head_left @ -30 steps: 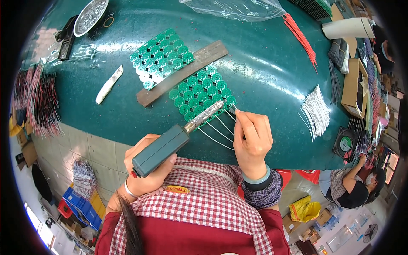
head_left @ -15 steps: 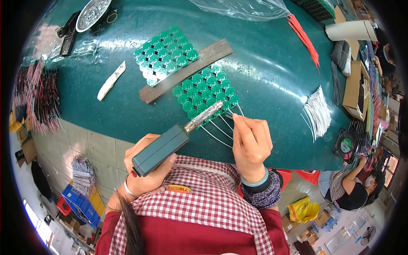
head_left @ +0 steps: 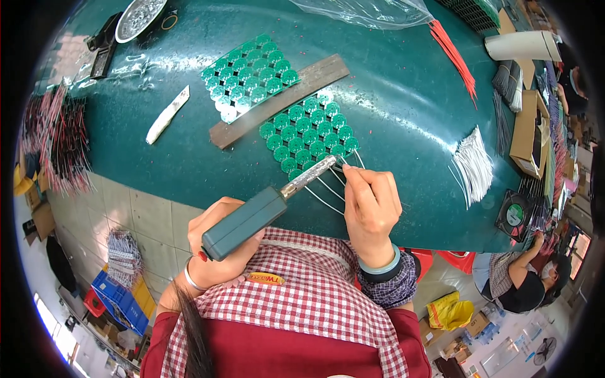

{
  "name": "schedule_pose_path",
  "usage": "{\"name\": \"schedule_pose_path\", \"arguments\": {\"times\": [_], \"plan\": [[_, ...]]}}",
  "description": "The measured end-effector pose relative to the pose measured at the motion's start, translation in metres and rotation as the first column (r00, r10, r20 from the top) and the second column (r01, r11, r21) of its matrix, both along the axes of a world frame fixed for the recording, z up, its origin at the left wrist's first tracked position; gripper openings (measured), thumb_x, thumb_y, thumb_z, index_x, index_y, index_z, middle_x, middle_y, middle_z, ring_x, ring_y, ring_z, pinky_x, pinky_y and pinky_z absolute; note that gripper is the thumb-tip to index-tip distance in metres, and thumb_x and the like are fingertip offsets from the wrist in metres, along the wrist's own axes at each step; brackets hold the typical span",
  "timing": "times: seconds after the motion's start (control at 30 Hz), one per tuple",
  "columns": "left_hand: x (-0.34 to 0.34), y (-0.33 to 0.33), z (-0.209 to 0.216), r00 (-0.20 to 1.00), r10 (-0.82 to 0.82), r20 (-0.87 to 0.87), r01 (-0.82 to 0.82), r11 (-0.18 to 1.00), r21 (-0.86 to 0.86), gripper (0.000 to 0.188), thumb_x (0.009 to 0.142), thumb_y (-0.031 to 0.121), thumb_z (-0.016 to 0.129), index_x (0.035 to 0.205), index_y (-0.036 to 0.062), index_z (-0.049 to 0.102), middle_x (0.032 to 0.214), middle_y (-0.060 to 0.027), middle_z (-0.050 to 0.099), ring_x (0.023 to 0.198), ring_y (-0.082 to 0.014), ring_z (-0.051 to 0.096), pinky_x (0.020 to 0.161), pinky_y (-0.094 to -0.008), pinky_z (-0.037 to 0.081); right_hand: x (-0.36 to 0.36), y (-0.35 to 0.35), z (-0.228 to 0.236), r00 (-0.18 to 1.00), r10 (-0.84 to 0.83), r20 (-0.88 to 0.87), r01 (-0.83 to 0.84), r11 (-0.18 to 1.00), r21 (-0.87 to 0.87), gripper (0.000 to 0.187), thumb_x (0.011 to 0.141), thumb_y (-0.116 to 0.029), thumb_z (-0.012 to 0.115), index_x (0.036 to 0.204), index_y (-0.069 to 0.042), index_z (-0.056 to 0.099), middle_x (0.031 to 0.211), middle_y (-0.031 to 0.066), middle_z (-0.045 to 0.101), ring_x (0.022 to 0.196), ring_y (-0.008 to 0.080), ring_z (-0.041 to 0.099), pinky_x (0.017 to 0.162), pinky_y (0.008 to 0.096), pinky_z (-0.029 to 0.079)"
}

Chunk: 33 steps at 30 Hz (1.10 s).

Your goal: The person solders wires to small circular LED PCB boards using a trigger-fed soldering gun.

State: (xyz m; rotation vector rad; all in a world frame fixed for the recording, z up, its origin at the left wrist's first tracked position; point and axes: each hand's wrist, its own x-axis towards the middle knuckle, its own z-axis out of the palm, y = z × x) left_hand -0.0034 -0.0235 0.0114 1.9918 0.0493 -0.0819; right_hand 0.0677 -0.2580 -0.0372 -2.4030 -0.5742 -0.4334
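My left hand [head_left: 220,271] is wrapped round the dark green handle of a soldering iron [head_left: 244,223]. Its metal barrel points up and to the right, with the tip at the near right edge of a panel of round green circuit boards [head_left: 307,133]. Beside that tip, the thumb and forefinger of my right hand [head_left: 373,208] are pinched on a thin white wire; its far end meets the panel edge near the tip. Several other white wires [head_left: 326,203] run from the same edge, some passing behind my right hand. Whether the tip touches the board, I cannot tell.
A wooden strip [head_left: 280,101] lies between this panel and a second green panel [head_left: 252,72]. White wires [head_left: 474,167] lie in a bundle at right, red wires [head_left: 452,57] farther back. A white stick-like piece [head_left: 167,115] and a metal dish [head_left: 140,19] are left. Another person [head_left: 520,277] sits at right.
The soldering iron's tip has shifted slightly toward the panel's near right edge, closer to my right fingertips. My right hand stays pinched on the wire. The whole view has shifted a little.
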Motion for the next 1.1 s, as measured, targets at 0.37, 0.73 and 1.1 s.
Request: {"name": "schedule_pose_path", "arguments": {"times": [0.37,0.73,1.1], "plan": [[-0.0018,0.0009,-0.0018,1.000,-0.012,-0.017,0.012,0.999,0.031,0.021,0.070,-0.004,0.076,0.085,-0.0017,0.062,0.080,-0.0112,0.063,0.068,-0.0233,0.064,0.060,-0.0312,0.051,-0.0003,0.0004,-0.0008,1.000,-0.005,0.000,0.005,1.000,-0.008,0.031,0.071,0.009,0.073,0.100,-0.001,0.070,0.086,0.0090,0.062,0.073,0.0237,0.060,0.059,0.0330,0.050],[-0.0069,0.0038,-0.0002,0.999,0.044,0.019,-0.044,0.999,-0.014,0.023,0.071,-0.005,0.076,0.091,-0.0028,0.067,0.086,-0.0125,0.066,0.073,-0.0227,0.067,0.065,-0.0301,0.053,-0.0004,0.0012,-0.0006,1.000,-0.006,0.000,0.006,1.000,-0.004,0.031,0.070,0.010,0.072,0.099,-0.001,0.070,0.086,0.0086,0.062,0.073,0.0234,0.060,0.059,0.0330,0.050],[-0.0096,0.0043,0.0032,0.998,0.053,-0.021,-0.053,0.998,-0.019,0.026,0.073,-0.005,0.075,0.097,-0.0028,0.068,0.092,-0.0127,0.068,0.079,-0.0225,0.069,0.070,-0.0299,0.055,0.0001,0.0034,0.0013,0.998,-0.021,0.058,0.021,1.000,0.006,0.032,0.068,0.011,0.073,0.098,0.000,0.070,0.085,0.0080,0.063,0.073,0.0235,0.060,0.060,0.0321,0.050]]}}
